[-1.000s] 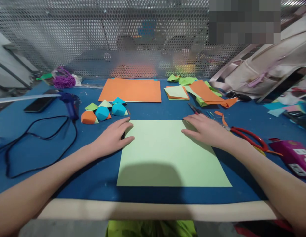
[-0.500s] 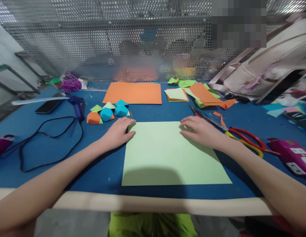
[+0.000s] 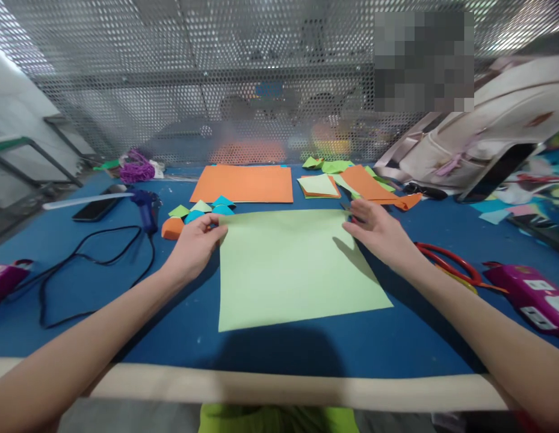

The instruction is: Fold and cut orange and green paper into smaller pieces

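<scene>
A pale green sheet of paper [image 3: 292,270] lies in front of me, its far edge slightly raised and its near edge slanted. My left hand [image 3: 195,243] pinches the far left corner, thumb on top. At the far right corner is my right hand [image 3: 378,231], thumb and fingers apart, the thumb tip close to the sheet's edge. Whether that thumb touches the paper I cannot make out. Scissors with red and yellow handles [image 3: 450,260] lie partly hidden under my right forearm. Small folded paper pieces [image 3: 172,228] in orange, blue and green sit just beyond my left hand.
Orange sheets [image 3: 245,184] and small paper squares [image 3: 321,186] lie at the back. On the left are a glue gun [image 3: 146,210] with its cord, a phone [image 3: 98,204] and purple yarn [image 3: 137,166]. To the right are a magenta power strip [image 3: 529,294] and a pale backpack [image 3: 491,132].
The green sheet has shifted away from me and left, turning slightly. My left hand has moved left with its corner; my right hand has moved out to the right corner. The view has tilted up.
</scene>
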Available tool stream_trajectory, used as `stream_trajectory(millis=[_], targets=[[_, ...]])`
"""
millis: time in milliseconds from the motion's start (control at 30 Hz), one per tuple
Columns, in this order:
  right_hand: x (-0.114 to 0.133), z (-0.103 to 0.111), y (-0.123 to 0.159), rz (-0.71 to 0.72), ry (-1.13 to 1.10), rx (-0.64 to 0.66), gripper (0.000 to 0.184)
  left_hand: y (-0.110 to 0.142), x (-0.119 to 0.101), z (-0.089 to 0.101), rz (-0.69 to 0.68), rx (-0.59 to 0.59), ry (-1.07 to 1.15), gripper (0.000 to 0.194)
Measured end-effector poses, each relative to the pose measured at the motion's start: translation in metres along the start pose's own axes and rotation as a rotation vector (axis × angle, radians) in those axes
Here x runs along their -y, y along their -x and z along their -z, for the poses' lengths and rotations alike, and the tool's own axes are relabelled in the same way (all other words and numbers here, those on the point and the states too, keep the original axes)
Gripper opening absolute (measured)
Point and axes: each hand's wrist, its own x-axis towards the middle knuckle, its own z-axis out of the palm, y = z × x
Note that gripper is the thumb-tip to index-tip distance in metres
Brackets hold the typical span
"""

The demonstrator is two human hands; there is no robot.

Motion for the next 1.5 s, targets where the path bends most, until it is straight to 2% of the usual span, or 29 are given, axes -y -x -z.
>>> stream_trajectory(millis=[100,200,300,400,467,600,700,800,900,1000,1067,1100,1167,1233,1333,1400,1500], targets=[[-0.002,0.002,-0.004,-0.119,-0.195,-0.055,0.056,0.004,-0.006,-0.005,0.098,-0.036,0.210,0.007],[0.003,0.002,-0.003,-0.207,-0.271,-0.077,0.052,0.007,-0.008,-0.007,0.173,-0.076,0.328,0.010],[0.013,0.002,0.001,-0.279,-0.381,0.005,0.040,0.008,-0.007,-0.008,0.221,-0.136,0.422,0.013],[0.026,0.002,0.007,-0.369,-0.423,0.051,0.030,0.010,-0.006,-0.010,0.264,-0.132,0.469,0.012],[0.034,0.002,0.011,-0.303,-0.297,-0.003,0.029,0.011,-0.004,-0.011,0.300,-0.106,0.491,0.009],[0.041,0.003,0.017,-0.029,-0.052,-0.075,0.031,0.010,0.001,-0.012,0.340,-0.097,0.523,0.011],[0.041,0.003,0.021,0.083,0.008,-0.090,0.025,0.007,0.004,-0.011,0.346,-0.121,0.533,0.014],[0.040,0.003,0.025,0.177,0.020,-0.043,0.017,0.005,0.006,-0.010,0.349,-0.134,0.546,0.015],[0.036,0.001,0.026,0.190,0.038,-0.021,0.017,0.004,0.008,-0.010,0.344,-0.132,0.559,0.014],[0.025,-0.001,0.021,0.070,0.015,-0.026,0.021,0.003,0.011,-0.009,0.337,-0.125,0.564,0.013],[0.019,-0.002,0.016,0.047,-0.010,-0.085,0.029,0.002,0.012,-0.009,0.336,-0.119,0.565,0.013],[0.017,-0.002,0.014,0.087,0.019,-0.133,0.036,0.002,0.012,-0.009,0.335,-0.115,0.566,0.013],[0.020,-0.003,0.017,0.269,0.158,-0.197,0.043,0.002,0.012,-0.009,0.335,-0.102,0.569,0.013],[0.030,-0.005,0.026,0.528,0.292,-0.099,0.039,0.002,0.013,-0.010,0.341,-0.078,0.567,0.013],[0.050,-0.015,0.050,0.863,0.288,0.253,0.039,0.002,0.014,-0.011,0.355,-0.040,0.557,0.019],[0.061,-0.024,0.066,0.960,0.258,0.450,0.047,0.002,0.015,-0.012,0.359,-0.031,0.552,0.027],[0.068,-0.037,0.082,1.006,0.273,0.614,0.053,0.003,0.015,-0.013,0.362,-0.035,0.548,0.033]])
